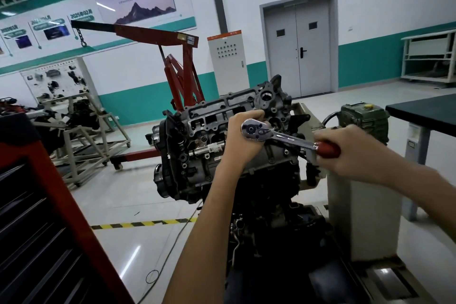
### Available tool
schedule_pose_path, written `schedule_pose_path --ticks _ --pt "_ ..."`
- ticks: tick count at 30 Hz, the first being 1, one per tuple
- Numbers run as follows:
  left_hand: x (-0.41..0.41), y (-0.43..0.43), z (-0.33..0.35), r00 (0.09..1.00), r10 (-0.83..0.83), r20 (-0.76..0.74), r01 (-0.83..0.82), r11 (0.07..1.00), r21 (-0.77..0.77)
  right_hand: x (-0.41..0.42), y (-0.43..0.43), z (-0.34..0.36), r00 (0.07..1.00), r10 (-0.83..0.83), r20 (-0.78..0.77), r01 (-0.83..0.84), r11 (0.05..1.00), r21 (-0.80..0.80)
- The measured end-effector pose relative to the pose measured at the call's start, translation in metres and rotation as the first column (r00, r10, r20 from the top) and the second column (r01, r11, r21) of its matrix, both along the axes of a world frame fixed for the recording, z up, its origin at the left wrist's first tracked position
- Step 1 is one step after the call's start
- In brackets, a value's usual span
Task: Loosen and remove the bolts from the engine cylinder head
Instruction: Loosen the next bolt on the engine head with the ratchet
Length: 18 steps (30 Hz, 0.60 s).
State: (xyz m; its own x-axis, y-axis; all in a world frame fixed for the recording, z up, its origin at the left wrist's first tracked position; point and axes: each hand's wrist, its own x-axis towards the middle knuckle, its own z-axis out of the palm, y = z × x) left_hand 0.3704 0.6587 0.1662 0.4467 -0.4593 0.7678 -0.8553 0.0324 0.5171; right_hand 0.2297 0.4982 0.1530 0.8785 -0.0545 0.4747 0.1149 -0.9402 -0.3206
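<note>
Centre of view, atop dark engine block (266, 195): cylinder head (209, 118), tilted, top face toward me. I have ratchet wrench (281, 136) over its right half. Left grip (240, 142) curls round ratchet head, steadying it. Right grip (350, 155) wraps round red handle (328, 148) at far end. Bolt and socket hidden under left grip; cannot tell seating. My judgement: steel bolt stiff, likely tight, may break loose suddenly. Chrome shank looks slick, so I pull at red handle for leverage and press ratchet head down square. Casting heavy, rigid. 1 bolt at a time.
</note>
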Motion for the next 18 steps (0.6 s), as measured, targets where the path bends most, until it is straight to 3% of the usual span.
schedule_pose_path --ticks 3,5,7,9,10,11,13,15,18 --pt "0.0 -0.008 -0.008 0.997 0.048 -0.053 -0.055 0.991 -0.125 0.0 0.038 -0.045 0.997 -0.013 0.076 -0.009 0.957 0.289" --pt "0.001 -0.013 -0.009 0.993 0.081 -0.083 -0.094 0.982 -0.162 0.003 0.08 -0.075 0.987 -0.017 0.162 -0.076 0.831 0.551" --pt "-0.001 -0.016 -0.009 0.993 0.079 -0.092 -0.095 0.979 -0.179 0.009 0.119 -0.089 0.986 0.026 0.162 -0.141 0.643 0.753" --pt "-0.004 -0.017 -0.009 0.992 0.091 -0.085 -0.106 0.977 -0.184 0.019 0.143 -0.098 0.981 0.077 0.177 -0.191 0.528 0.827" --pt "-0.004 -0.017 -0.009 0.992 0.093 -0.082 -0.107 0.977 -0.184 0.02 0.146 -0.098 0.981 0.087 0.174 -0.194 0.521 0.831" --pt "-0.003 -0.016 -0.009 0.993 0.08 -0.082 -0.094 0.979 -0.179 0.019 0.14 -0.096 0.983 0.091 0.161 -0.185 0.546 0.817" --pt "0.001 -0.009 -0.009 0.997 0.054 -0.063 -0.062 0.989 -0.132 0.012 0.111 -0.086 0.987 0.085 0.134 -0.154 0.708 0.689" --pt "0.002 0.001 -0.008 1.0 -0.009 -0.025 0.007 0.997 -0.071 0.001 0.067 -0.062 0.991 0.099 0.089 -0.128 0.901 0.415" --pt "0.002 0.007 0.0 0.999 -0.046 -0.02 0.046 0.999 -0.007 -0.004 0.01 -0.008 0.996 0.09 0.01 -0.09 0.996 0.009"
